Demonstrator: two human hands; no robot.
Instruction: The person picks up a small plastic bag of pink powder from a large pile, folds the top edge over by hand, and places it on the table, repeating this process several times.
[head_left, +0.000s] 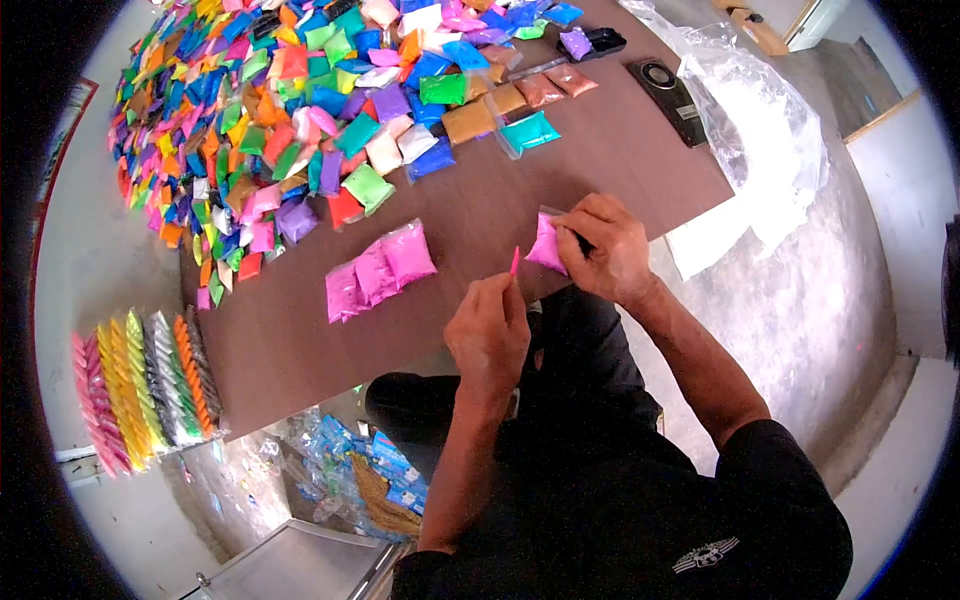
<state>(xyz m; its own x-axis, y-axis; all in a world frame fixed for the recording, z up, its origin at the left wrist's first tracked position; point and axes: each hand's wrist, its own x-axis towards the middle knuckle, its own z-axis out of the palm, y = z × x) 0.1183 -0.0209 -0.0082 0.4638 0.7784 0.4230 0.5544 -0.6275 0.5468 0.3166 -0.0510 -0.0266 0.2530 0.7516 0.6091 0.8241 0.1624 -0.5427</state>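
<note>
My right hand [608,250] pinches a small clear plastic packet of bright pink material [545,245] near the table's front edge. A small dark item shows between its fingers, too little visible to name. Close by on the left, my left hand [488,332] is closed around a thin pink stick-like piece [515,262] that points upward; most of it is hidden in the fingers. Several pink packets [375,268] lie overlapping on the brown table, to the left of both hands.
A big heap of colourful packets [330,110] covers the brown table's [290,350] far left. Twisted colourful bundles [145,385] sit at its left corner. A black device [665,100] and clear plastic sheeting [760,130] are at the right. Blue wrappers [400,465] lie below.
</note>
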